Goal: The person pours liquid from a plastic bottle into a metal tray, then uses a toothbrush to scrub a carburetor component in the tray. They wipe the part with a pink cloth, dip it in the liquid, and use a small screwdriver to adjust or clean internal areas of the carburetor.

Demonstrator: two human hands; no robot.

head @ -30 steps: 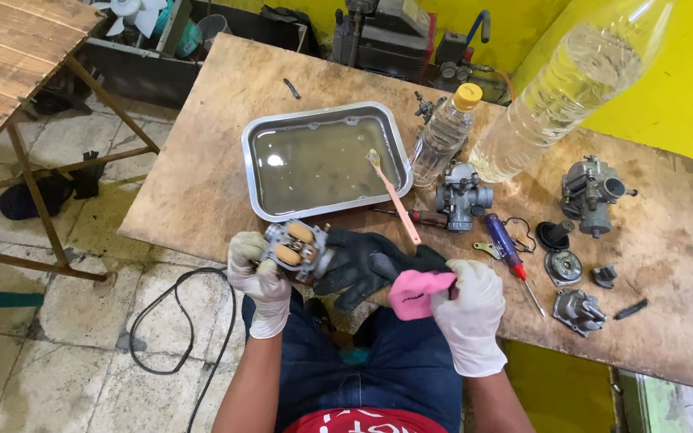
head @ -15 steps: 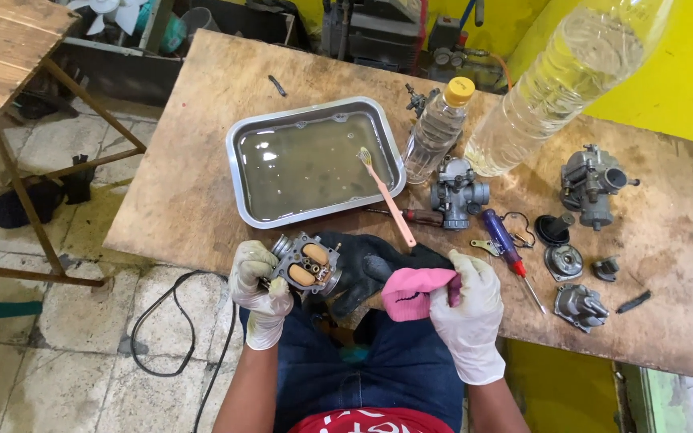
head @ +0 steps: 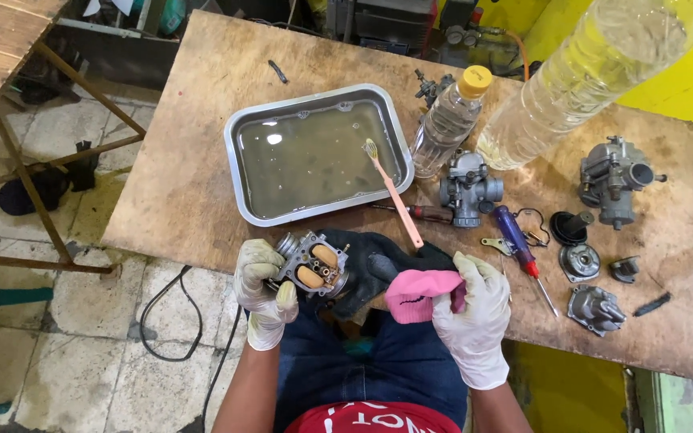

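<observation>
Carburetor body with two tan floats showing sits in the left hand, whose grip is clamped around its outer side, just off the near edge of the bench and above the lap. Its inner side rests against a black cloth that lies over the bench edge. To the right of that grip, the right hand is closed on a pink rag, touching the black cloth.

Since the body hangs past the bench edge, I judge that a slip of the gloved fingers, which may be wet, could drop it to the tiled floor and bend the floats. The rag could also catch on the floats if it is pushed hard.

Beyond the hands, a pink toothbrush leans on the rim of the metal tray of liquid; a knock from the right wrist could tip it out. Further to the right lie a blue screwdriver and small covers which a sweeping sleeve may push off.
</observation>
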